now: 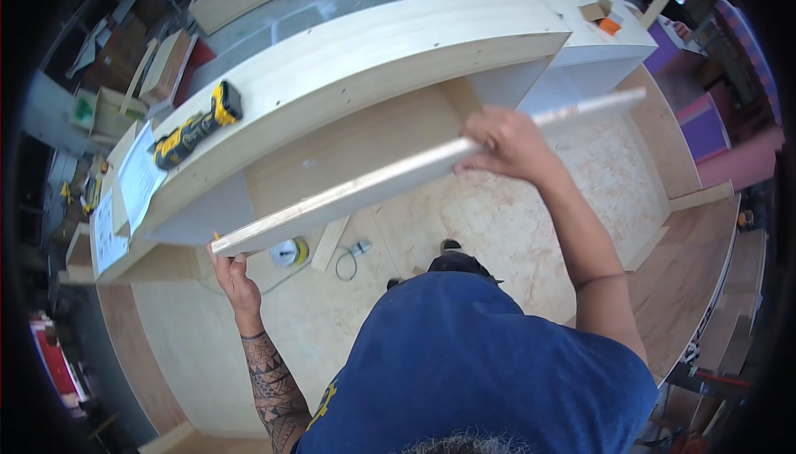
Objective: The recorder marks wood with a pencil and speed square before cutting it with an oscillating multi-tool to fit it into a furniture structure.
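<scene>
A long, pale wooden board (356, 186) is held up on edge between my two hands, tilted so its right end is higher and farther away. My left hand (235, 282) grips its left end from below, the fingers partly hidden behind it. My right hand (507, 145) wraps over the upper edge, right of the middle, thumb on the near side. Just beyond the board stands a long wooden cabinet frame (365, 85) with open compartments facing me. Whether the board touches the frame, I cannot tell.
On the frame's top lie a yellow-and-black cordless drill (197, 126) and printed sheets (141, 174). A small open carton (599, 11) sits at the far right. On the floor are a yellow-rimmed round reel (289, 252), a wood strip (331, 243) and a cord (345, 267). Low panels (143, 354) border the floor.
</scene>
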A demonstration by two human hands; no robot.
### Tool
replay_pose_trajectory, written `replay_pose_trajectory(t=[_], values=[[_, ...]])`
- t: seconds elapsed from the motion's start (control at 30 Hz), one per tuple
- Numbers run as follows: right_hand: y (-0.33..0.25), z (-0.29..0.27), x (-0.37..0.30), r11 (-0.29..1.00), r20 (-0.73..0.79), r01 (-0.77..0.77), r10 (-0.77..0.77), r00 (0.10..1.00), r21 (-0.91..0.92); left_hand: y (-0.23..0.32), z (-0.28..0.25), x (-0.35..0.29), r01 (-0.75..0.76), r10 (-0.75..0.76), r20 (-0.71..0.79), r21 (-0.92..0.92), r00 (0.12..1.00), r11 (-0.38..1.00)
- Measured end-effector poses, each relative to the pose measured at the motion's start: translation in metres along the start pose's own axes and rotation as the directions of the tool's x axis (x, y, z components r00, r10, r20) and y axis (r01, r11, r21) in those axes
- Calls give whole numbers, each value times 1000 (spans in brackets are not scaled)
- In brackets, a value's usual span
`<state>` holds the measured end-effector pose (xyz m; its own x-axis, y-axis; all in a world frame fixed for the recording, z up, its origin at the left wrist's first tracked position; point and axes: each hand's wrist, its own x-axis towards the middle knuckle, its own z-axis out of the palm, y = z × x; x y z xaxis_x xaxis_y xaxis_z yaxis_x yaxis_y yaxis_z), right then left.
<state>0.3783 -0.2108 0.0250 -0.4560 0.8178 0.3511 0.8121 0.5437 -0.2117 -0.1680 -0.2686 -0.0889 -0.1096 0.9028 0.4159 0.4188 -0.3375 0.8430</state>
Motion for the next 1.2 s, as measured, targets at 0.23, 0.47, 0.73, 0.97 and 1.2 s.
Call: replay_pose_trajectory(t=[0.23,0.47,0.73,0.97,1.2], values=[[71,-61,128,958,-7,213,-218,976,-191,63,64,118,-42,45,-177,16,983,999],[202,-22,184,981,3,191,-191,982,-41,107,156,207,-252,281,66,665,958,703],[261,11,212,937,-178,287,-253,951,200,81,186,245,-96,96,37,682,995,725],[570,21,34,690,-698,127,716,20,712,115,178,244,-75,28,79,686,996,723],[676,51,12,718,-689,-617,624,367,322,119,161,219,69,-83,-7,632,997,772]])
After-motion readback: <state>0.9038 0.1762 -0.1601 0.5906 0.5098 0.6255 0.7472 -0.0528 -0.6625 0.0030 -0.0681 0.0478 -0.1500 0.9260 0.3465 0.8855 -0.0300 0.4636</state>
